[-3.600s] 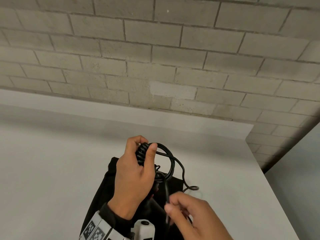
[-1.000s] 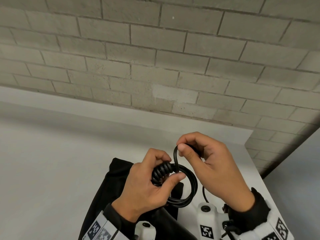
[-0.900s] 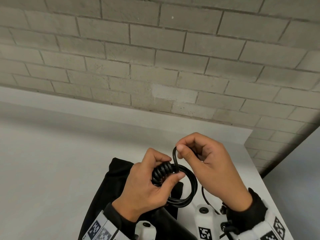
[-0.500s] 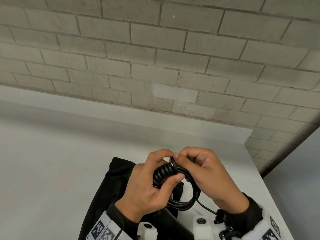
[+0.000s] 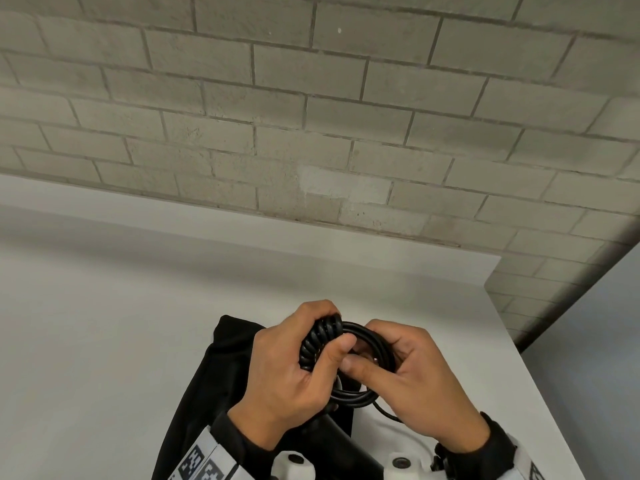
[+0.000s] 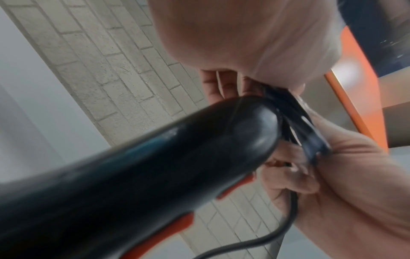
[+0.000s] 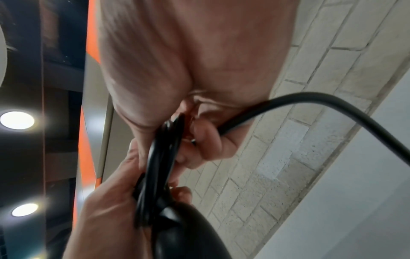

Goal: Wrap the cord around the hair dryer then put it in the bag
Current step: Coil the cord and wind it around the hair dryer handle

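We've got most of the cord [image 5: 360, 368] looped, left hand [image 5: 294, 375] gripping the coils, right hand [image 5: 408, 375] pinching the tail, bag [image 5: 221, 368] underneath not loaded yet.

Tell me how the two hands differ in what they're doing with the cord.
The left hand grips the ribbed, coiled stretch of cord at the hair dryer; the right hand pinches the smooth loops of the cord. The left hand sits over the black bag; the right is over the white table. Both are curled round the cord, thumbs nearly meeting.

Head view looks down from above; wrist views close, facing up; all share cord [image 5: 360, 368].
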`<state>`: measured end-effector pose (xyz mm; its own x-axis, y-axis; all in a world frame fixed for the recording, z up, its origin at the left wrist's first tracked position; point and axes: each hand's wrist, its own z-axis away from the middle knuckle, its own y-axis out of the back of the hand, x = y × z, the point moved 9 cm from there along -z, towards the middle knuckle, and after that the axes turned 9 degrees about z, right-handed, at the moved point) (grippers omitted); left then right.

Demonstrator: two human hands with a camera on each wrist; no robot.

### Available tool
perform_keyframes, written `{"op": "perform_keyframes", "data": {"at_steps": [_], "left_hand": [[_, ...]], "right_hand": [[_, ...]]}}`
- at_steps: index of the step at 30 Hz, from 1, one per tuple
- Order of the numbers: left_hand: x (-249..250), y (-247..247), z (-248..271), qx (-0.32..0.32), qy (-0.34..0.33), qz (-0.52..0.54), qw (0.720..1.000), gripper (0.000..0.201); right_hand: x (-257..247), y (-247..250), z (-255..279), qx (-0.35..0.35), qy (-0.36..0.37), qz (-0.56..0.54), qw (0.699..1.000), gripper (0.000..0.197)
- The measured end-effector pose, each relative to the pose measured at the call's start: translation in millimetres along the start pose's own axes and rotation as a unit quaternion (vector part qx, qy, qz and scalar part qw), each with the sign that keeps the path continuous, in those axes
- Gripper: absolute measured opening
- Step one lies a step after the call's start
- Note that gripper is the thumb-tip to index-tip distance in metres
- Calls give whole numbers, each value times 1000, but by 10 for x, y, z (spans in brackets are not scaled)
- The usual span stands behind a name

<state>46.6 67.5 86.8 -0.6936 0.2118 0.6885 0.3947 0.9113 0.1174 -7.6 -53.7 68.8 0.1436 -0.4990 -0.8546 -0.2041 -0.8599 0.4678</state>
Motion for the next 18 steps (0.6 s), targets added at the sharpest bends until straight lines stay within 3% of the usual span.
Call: {"op": "perform_keyframes", "data": {"at_steps": [9, 14, 18], "left_hand": [[-76, 38, -16, -17, 78, 3, 997, 29], [-142, -24, -18, -39, 167, 91, 981, 18], [-114, -84, 9, -31, 168, 110, 979, 14]], "right_hand": [[29, 43, -11, 31, 12, 43, 999, 21], [-4, 102, -20, 61, 11, 67, 996, 26], [-49, 93, -30, 67, 12, 59, 996, 23]]}}
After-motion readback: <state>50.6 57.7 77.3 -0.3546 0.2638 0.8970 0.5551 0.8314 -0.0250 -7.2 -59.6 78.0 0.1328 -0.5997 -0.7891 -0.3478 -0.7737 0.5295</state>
